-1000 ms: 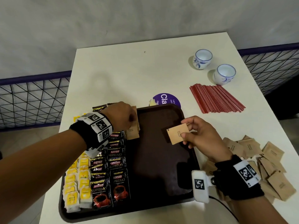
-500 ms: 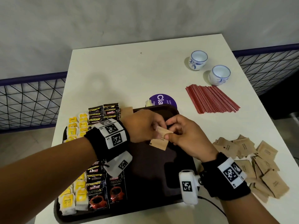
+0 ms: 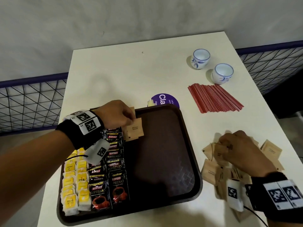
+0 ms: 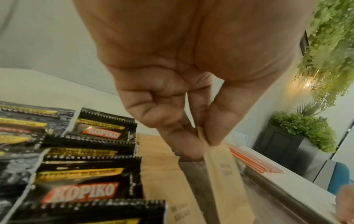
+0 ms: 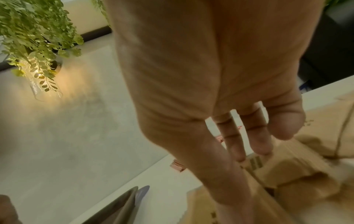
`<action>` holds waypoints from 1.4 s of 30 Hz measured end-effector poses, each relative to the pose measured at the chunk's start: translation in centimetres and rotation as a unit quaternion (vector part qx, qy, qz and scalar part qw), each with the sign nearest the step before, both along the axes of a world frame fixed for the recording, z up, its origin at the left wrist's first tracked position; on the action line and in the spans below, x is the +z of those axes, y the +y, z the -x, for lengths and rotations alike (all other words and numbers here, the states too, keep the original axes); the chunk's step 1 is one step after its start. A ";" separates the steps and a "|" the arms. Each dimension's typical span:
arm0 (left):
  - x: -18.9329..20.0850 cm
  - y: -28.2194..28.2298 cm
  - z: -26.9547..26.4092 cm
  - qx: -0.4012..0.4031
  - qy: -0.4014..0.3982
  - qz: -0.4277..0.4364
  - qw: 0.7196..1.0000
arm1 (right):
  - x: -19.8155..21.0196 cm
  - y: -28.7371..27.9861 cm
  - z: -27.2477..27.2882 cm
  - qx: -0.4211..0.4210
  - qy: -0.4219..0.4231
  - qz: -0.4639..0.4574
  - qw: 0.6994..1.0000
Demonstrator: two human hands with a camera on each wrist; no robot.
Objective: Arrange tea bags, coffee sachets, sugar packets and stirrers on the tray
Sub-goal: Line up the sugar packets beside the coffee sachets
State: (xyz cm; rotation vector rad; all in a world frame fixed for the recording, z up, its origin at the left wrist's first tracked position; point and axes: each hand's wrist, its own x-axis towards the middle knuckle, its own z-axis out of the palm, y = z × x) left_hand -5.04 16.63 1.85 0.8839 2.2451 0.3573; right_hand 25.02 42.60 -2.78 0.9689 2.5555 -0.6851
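Observation:
A dark brown tray (image 3: pixel 160 153) lies on the white table. Along its left side sit two rows of yellow tea bags (image 3: pixel 73 185) and two rows of black Kopiko coffee sachets (image 3: pixel 113 161) (image 4: pixel 84 192). My left hand (image 3: pixel 131 123) (image 4: pixel 201 139) pinches a brown sugar packet (image 3: pixel 135 128) (image 4: pixel 220 166) over the tray's far part, right beside the sachets and over other sugar packets (image 4: pixel 162 174) lying there. My right hand (image 3: pixel 224 145) (image 5: pixel 247 159) reaches down with straight fingers onto the loose sugar packet pile (image 3: pixel 211 171) (image 5: pixel 287 166) right of the tray. Red stirrers (image 3: pixel 214 99) lie beyond.
Two white-and-blue cups (image 3: pixel 200 58) (image 3: pixel 222 73) stand at the table's far right. A round purple sticker (image 3: pixel 164 99) peeks out behind the tray. A purple-framed wire fence (image 3: pixel 29 99) runs on both sides of the table. The tray's middle and right show bare surface.
The sugar packet passed from my right hand to my left, which carried it left beside the coffee sachets. My right hand went back right to the packet pile.

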 end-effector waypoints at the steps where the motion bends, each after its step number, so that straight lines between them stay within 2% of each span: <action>1: 0.0 -0.1 0.0 -0.008 -0.001 0.007 1.000 | -0.2 0.0 -0.1 -0.006 0.007 0.002 1.000; 7: -0.3 -0.3 -0.3 -0.037 -0.008 0.030 0.999 | -1.2 0.2 -0.3 -0.028 0.060 0.000 0.998; 16: -1.7 -0.4 -0.4 -0.072 0.124 0.084 0.986 | -1.2 0.3 -0.3 -0.092 0.100 0.060 0.989; 21: -2.4 -0.5 -0.2 -0.095 0.161 0.114 0.976 | 0.6 0.6 0.0 -0.123 0.122 0.103 0.980; 26: -2.6 -0.6 -0.3 -0.107 0.185 0.111 0.971 | 2.4 0.7 0.3 -0.183 0.190 0.145 0.954; 31: -2.2 -0.2 -0.8 -0.101 0.194 0.079 0.973 | 3.0 -0.4 1.5 -0.239 0.246 0.239 0.909; 33: -1.4 0.5 -1.6 -0.082 0.159 0.023 0.984 | 2.7 -1.2 2.2 -0.242 0.255 0.287 0.891; 37: -0.4 2.8 -4.4 -0.063 0.030 -0.106 0.992 | 2.3 -3.2 4.1 -0.234 0.255 0.357 0.868; 42: -1.0 5.5 -7.1 -0.048 -0.154 -0.144 0.976 | 2.2 -5.3 5.9 -0.210 0.259 0.412 0.848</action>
